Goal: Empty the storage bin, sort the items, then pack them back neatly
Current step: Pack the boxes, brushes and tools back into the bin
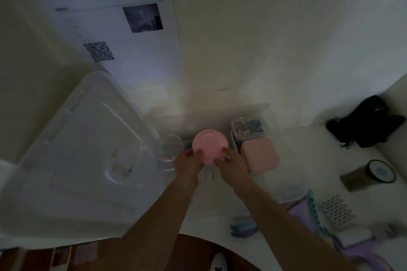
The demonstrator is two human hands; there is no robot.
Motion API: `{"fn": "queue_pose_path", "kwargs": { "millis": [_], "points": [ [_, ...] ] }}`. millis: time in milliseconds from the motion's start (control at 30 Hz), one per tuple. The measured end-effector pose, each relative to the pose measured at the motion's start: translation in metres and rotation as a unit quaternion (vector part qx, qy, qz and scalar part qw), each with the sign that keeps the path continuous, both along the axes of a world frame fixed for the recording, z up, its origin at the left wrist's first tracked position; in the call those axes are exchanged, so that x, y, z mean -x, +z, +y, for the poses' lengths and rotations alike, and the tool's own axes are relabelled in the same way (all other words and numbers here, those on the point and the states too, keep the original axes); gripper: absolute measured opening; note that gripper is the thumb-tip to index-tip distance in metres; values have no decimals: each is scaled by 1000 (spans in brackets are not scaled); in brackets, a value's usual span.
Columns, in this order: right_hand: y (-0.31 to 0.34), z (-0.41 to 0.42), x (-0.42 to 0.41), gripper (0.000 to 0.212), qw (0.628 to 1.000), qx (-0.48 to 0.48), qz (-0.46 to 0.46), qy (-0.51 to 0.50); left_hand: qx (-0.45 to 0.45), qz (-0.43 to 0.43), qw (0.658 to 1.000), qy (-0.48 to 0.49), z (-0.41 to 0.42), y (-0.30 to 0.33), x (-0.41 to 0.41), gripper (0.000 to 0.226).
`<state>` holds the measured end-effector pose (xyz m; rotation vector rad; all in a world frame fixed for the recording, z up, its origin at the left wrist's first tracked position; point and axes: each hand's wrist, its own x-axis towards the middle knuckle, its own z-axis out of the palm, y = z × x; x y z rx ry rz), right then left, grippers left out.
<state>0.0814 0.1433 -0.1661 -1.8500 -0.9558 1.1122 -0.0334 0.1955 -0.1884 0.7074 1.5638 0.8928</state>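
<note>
Dim, bluish light falls on a pale wall. A white panel on it carries two dark square prints, both blurred. The white desk meets the wall; below its near edge shows reddish-brown floor.

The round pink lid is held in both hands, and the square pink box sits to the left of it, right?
Not quite. In the head view, both hands, left hand and right hand, do hold the round pink lid, but the square pink box sits to its right, not its left.
</note>
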Motion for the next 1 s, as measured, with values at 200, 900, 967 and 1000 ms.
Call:
{"fn": "queue_pose_path", "kwargs": {
  "millis": [200, 900, 967, 1000],
  "points": [
    [-20, 4, -13, 61, 999, -3, -24, 22, -48, 53, 995, -63, 9, 2, -23, 12],
    [41, -190, -314, 45, 924, 36, -289, -248, -258, 153, 802, -517, -170, 73, -262, 45],
    [23, -179, -358, 66, 927, 81, -308, -199, -204, 161, 799, -542, -172, 57, -307, 44],
    [14, -171, -376, 74, 932, 95, -308, -165, -173, 160, 804, -546, -169, 46, -327, 45]
  ]
}}
